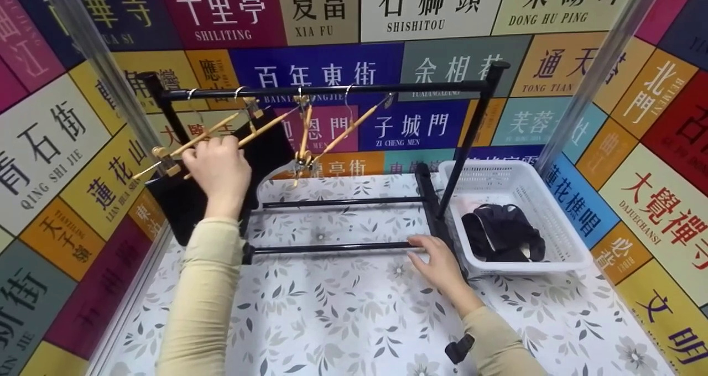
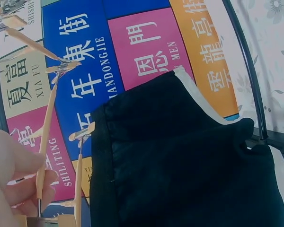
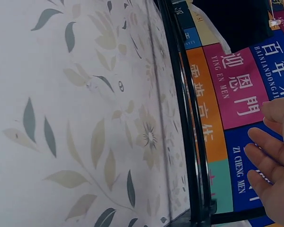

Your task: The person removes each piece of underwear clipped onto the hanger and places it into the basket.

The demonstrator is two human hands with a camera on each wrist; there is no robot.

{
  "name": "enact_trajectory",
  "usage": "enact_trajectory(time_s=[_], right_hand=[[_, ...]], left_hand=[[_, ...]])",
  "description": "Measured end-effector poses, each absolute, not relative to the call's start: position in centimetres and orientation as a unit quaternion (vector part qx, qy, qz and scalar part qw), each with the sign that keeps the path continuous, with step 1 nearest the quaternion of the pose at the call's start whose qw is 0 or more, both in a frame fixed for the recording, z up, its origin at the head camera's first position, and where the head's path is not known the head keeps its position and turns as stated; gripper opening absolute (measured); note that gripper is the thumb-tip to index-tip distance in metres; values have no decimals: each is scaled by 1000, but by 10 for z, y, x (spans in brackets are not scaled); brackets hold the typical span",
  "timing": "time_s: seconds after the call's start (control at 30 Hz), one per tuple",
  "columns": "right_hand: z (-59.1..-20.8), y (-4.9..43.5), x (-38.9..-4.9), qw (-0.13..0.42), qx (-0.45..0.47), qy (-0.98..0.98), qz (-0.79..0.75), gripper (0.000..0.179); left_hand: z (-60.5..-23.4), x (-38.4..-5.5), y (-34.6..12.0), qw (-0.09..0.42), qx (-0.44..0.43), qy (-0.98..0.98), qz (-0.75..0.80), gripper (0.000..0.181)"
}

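Note:
My left hand (image 1: 218, 171) grips the wooden bar of a clip hanger (image 2: 46, 127) on the left half of a black garment rack (image 1: 326, 90). Beside it, black shorts (image 2: 180, 161) with white trim hang from the clips of another wooden hanger (image 2: 78, 179); in the head view my hand and forearm hide part of them. To the right on the rail hang more wooden hangers (image 1: 343, 135) with nothing clipped to them. My right hand (image 1: 440, 262), fingers loosely spread and holding nothing, is near the right end of the rack's lower front bar (image 1: 337, 248).
A white plastic basket (image 1: 575, 249) with dark folded clothing (image 1: 503, 232) stands right of the rack. Under everything lies a leaf-patterned tabletop (image 1: 332, 320). Panels of coloured signs (image 1: 442, 5) close in the back and sides. The rack's right post (image 1: 470, 138) rises beside the basket.

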State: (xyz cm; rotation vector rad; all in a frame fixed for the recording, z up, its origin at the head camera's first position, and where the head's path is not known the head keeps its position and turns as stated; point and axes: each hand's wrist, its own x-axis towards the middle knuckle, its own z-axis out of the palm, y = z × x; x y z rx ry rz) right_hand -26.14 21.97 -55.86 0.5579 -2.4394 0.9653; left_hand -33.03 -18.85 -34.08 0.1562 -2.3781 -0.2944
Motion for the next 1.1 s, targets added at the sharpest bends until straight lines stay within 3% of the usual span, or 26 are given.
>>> enact_trajectory(time_s=[1.1], right_hand=[[-539, 212, -268, 235, 207, -876, 368, 31]], left_hand=[[-339, -314, -205, 347, -28, -928, -134, 29]])
